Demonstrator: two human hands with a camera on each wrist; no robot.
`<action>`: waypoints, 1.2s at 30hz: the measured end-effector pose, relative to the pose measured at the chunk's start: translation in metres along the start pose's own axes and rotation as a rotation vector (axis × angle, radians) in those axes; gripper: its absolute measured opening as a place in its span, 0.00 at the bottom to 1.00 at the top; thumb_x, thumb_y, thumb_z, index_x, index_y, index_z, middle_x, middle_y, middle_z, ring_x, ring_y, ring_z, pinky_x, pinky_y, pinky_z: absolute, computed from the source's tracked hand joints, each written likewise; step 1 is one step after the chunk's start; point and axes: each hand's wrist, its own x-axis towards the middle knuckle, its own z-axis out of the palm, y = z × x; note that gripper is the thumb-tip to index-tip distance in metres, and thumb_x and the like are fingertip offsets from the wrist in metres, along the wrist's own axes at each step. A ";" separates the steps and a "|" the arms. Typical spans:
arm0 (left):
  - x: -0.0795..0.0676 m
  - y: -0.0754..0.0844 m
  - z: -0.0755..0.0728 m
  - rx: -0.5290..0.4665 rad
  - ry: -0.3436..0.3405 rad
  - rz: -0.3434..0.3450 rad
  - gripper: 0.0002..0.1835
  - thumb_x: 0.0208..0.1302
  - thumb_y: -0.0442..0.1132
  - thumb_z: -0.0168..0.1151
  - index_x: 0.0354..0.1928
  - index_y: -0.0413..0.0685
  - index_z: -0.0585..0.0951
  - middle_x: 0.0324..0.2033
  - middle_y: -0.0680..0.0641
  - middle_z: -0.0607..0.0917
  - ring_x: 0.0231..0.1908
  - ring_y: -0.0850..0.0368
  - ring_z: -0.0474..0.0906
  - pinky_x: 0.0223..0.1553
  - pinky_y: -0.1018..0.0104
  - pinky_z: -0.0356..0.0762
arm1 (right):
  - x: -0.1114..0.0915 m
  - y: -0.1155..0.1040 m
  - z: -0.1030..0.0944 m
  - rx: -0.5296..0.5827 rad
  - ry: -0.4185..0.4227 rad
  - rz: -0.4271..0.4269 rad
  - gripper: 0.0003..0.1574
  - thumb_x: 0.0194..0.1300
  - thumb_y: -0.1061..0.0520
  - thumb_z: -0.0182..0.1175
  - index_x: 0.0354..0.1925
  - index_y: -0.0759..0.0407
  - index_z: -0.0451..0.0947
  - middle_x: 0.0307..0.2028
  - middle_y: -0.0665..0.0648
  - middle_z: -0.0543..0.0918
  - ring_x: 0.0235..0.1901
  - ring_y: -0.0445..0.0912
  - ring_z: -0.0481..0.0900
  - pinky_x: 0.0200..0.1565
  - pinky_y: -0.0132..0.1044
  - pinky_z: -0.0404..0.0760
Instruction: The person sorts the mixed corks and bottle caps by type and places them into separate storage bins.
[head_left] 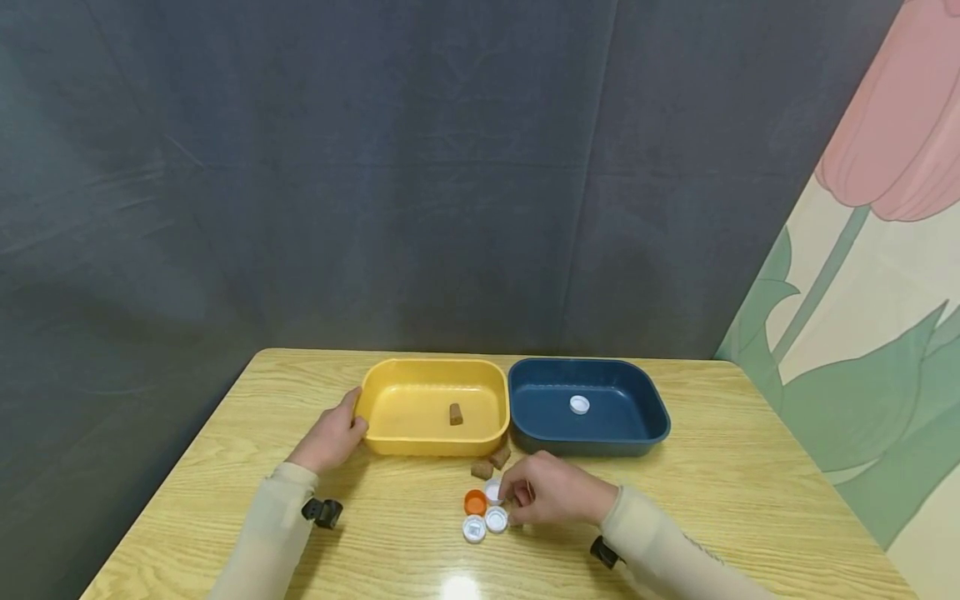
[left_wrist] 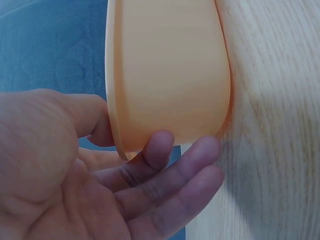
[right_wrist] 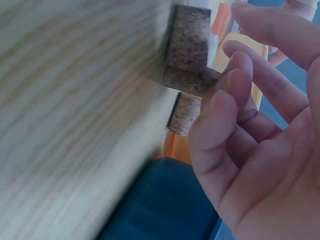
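Note:
My left hand (head_left: 332, 437) holds the left end of a yellow plastic bin (head_left: 435, 447), with thumb and index finger at its rim and the other fingers along its outer wall (left_wrist: 175, 75). A single cork (head_left: 456, 414) lies inside it. Over the table, my right hand (head_left: 551, 489) reaches down by several bottle caps, thumb and index finger apart and the other fingers bent. Beside it lie white caps (head_left: 497, 520) and an orange cap (head_left: 475, 502). In the right wrist view, corks (right_wrist: 190, 37) stand close to the fingertips; whether they touch cannot be told.
A dark blue bin (head_left: 588, 447) stands right of the yellow one, with one white cap (head_left: 579, 405) inside. Corks (head_left: 482, 469) lie in front of the yellow bin. A dark curtain (head_left: 420, 183) hangs behind the wooden table (head_left: 390, 533).

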 end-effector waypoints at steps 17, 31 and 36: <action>-0.001 0.002 0.000 -0.020 -0.007 -0.030 0.35 0.71 0.34 0.42 0.76 0.27 0.48 0.23 0.45 0.77 0.18 0.58 0.66 0.26 0.63 0.67 | -0.005 0.005 0.006 -0.077 0.023 -0.027 0.10 0.54 0.59 0.73 0.37 0.51 0.87 0.22 0.45 0.76 0.23 0.30 0.67 0.28 0.23 0.68; -0.002 0.003 0.000 -0.019 -0.011 -0.035 0.35 0.71 0.34 0.41 0.76 0.28 0.47 0.21 0.48 0.74 0.18 0.57 0.64 0.27 0.62 0.67 | -0.005 0.007 0.005 -0.053 0.036 0.007 0.10 0.56 0.60 0.72 0.39 0.52 0.86 0.21 0.46 0.76 0.22 0.30 0.66 0.26 0.25 0.68; 0.000 0.001 0.000 -0.012 -0.007 -0.033 0.35 0.71 0.34 0.42 0.76 0.27 0.47 0.22 0.48 0.74 0.19 0.57 0.65 0.28 0.62 0.67 | -0.005 0.005 0.007 -0.080 0.021 -0.004 0.11 0.53 0.61 0.70 0.37 0.52 0.87 0.21 0.43 0.75 0.21 0.30 0.66 0.27 0.24 0.69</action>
